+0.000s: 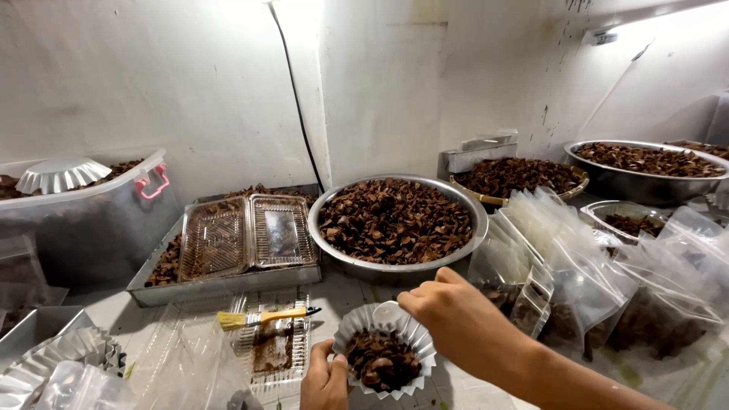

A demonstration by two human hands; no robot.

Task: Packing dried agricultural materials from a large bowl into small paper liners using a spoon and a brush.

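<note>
A: Start at the grips. Left hand (325, 380) low at the frame's bottom edge, fingers curled, thumb and fingers pinching the near-left rim of the white pleated paper cup (385, 357). Cup is upright and holds a heap of dark brown dried pieces (382, 359).

B: And the right?

A: Right hand (448, 315) comes in from the lower right, forearm slanting up-left. Its grip is pressed together at the cup's far rim, closed on what looks like a small pale scoop or spoon (387, 311); the tool is mostly hidden, so I can't say for sure what it is.

B: So which way does the cup lie from each?

A: Just right of the left hand, touching it. Just below-left of the right fingertips, at the rim. Both are on it: left steadies from the near side, right works from the far side. The cup is round, no long axis to speak of.

B: Beyond that?

A: Straight behind the cup, near, a large round steel basin (402, 222) full of the same brown pieces. Left on the desk (334, 292), a yellow-handled brush (262, 316) lies on clear plastic clamshell trays (247, 239). Right, a bank of clear zip bags (577, 266), some part-filled. More basins further right.
</note>
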